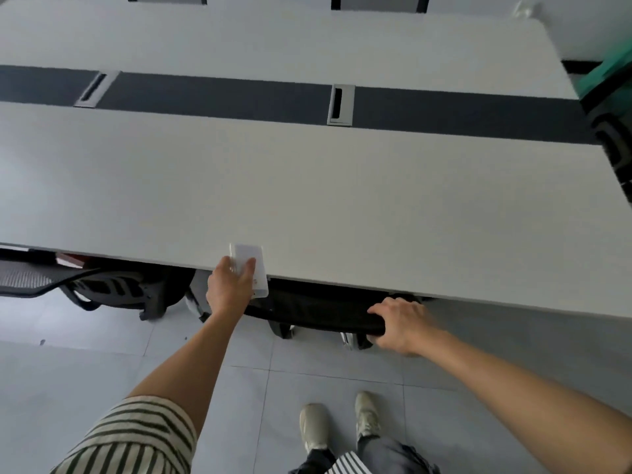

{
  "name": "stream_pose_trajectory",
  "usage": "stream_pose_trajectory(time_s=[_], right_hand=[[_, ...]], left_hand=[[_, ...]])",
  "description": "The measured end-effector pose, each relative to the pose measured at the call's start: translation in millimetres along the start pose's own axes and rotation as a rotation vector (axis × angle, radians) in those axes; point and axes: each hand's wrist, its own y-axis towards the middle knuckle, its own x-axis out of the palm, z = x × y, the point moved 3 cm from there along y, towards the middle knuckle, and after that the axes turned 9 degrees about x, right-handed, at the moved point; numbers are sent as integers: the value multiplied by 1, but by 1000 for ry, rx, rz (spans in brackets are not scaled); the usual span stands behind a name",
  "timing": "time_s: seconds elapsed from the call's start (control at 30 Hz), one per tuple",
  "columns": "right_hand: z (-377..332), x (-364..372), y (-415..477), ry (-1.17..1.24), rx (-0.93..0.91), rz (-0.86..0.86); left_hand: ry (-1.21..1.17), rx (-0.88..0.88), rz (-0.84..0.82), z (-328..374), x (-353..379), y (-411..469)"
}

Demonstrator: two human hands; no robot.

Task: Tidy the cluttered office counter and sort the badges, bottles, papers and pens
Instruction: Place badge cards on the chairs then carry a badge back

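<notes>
From the head camera, a long pale counter (342, 200) fills the upper part of the view; a dark strip (222, 97) runs along its middle from side to side, with two grey cable slots set into it, one (337, 105) right of the counter's centre and one (92, 88) towards its left end; the left hand (229, 285) reaches to the counter's near edge and pinches a badge (248, 268), a whitish clear card sleeve, between thumb and fingers; the badge's upper part lies over the counter's surface and its lower part hangs past the near edge, though whether it touches the counter cannot be told; the right hand (400, 323) is below the near edge, to the right of the badge, its fingers curled over the top of a black chair back (318, 316) that is tucked under the counter; a second chair (102, 285) with a grey mesh part stands under the counter's near edge further left; at the counter's right end a green and black shape (612, 80) shows, too blurred to name; the left arm carries a striped sleeve (136, 436); on the grey tiled floor (85, 371) in front of the counter stand the person's two pale shoes (314, 427).
</notes>
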Motion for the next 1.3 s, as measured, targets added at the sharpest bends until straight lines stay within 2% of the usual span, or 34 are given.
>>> stream_pose_trajectory(time_s=[0.13, 0.23, 0.33, 0.4, 0.7, 0.97, 1.1, 1.3], right_hand=[[-9, -17, 4, -13, -110, -199], [-42, -44, 4, 49, -217, -207], [-99, -72, 4, 64, -334, -150], [-140, -86, 6, 67, -399, -128], [-345, -112, 15, 50, -595, -93], [-556, -98, 14, 125, -615, -62], [-625, -98, 24, 139, -582, -9], [-695, -96, 64, 75, -508, 59]], left_hand=[[-652, -285, 147, 3, -32, -3], [-1044, -439, 173, -5, -73, -14], [-1353, -441, 113, -16, -130, -33], [-1460, -414, 153, -29, -171, -47], [-1625, -296, 376, -154, -337, -86], [-1517, -222, 258, -295, -458, -60], [-1479, -336, 184, -339, -483, -36], [-1313, -524, 280, -403, -495, 29]])
